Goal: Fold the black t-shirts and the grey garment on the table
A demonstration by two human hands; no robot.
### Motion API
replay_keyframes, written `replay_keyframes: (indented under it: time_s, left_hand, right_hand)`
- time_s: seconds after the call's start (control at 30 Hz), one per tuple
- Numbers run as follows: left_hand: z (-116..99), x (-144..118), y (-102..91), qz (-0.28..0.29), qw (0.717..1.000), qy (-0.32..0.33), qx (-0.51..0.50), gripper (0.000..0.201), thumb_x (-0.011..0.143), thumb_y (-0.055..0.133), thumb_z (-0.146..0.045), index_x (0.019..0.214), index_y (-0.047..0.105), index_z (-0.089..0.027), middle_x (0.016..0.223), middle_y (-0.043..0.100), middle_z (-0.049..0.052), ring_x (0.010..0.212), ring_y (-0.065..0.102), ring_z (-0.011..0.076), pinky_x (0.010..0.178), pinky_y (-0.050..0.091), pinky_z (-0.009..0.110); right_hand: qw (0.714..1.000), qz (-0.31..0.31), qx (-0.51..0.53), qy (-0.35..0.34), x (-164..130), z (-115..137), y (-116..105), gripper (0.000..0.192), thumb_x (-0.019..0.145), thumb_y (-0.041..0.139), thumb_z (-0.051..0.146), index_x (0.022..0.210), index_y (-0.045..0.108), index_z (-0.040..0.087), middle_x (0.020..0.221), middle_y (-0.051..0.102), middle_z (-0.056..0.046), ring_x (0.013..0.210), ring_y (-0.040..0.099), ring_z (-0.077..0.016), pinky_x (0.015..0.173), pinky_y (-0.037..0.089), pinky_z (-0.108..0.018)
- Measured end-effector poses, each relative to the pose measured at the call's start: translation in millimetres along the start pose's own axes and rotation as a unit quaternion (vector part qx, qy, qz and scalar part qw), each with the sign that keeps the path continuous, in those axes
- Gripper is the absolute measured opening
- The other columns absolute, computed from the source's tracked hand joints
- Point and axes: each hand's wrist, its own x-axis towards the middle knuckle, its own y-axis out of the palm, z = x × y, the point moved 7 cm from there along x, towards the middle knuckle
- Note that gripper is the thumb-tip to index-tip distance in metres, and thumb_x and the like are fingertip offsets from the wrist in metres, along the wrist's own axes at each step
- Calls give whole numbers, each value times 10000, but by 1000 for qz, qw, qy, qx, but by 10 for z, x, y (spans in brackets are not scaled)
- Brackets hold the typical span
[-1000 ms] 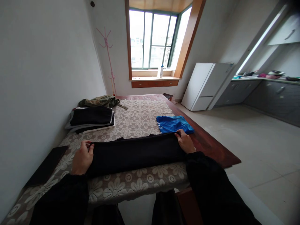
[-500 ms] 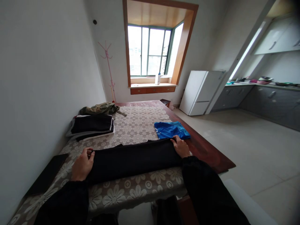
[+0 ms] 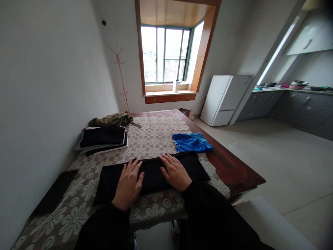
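A black folded garment (image 3: 153, 175) lies in a long flat strip across the near part of the table; its exact kind does not show. My left hand (image 3: 129, 184) rests on it left of the middle, palm down with fingers spread. My right hand (image 3: 175, 172) lies flat on it right of the middle, fingers stretched out. Neither hand grips the cloth. Just beyond the garment's right end is a folded blue shirt (image 3: 192, 142) with white print.
A flowered lace tablecloth (image 3: 153, 133) covers much of the dark red wooden table (image 3: 234, 170). Folded clothes (image 3: 102, 137) are stacked at the left by the wall, with a camouflage-coloured item (image 3: 111, 119) on top. A flat black object (image 3: 56, 192) lies at the left edge. A white fridge (image 3: 223, 100) stands beyond.
Both hands have let go of the garment's two ends and moved inward onto its top, fingers now flat. The garment lies on the tablecloth, and the view has shifted slightly.
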Motion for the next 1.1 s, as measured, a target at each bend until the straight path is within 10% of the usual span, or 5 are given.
replay_keyframes:
  time_s: [0.27, 1.1]
  left_hand:
    - [-380, 97, 717, 34, 996, 0, 84, 614, 970, 370, -238, 1582, 397, -202, 1649, 396, 79, 1573, 223, 312, 1259, 219, 579]
    - [-368, 77, 702, 42, 994, 2, 100, 607, 982, 353, -259, 1580, 395, -167, 1661, 365, 65, 1577, 208, 310, 1261, 223, 564]
  right_hand:
    - [996, 53, -58, 51, -6, 167, 723, 625, 1006, 411, 302, 1610, 338, 158, 1674, 291, -77, 1563, 219, -312, 1252, 212, -534]
    - [997, 69, -42, 7, 7, 231, 672, 605, 1008, 383, 261, 1600, 352, 143, 1662, 323, -63, 1562, 232, -255, 1273, 180, -466]
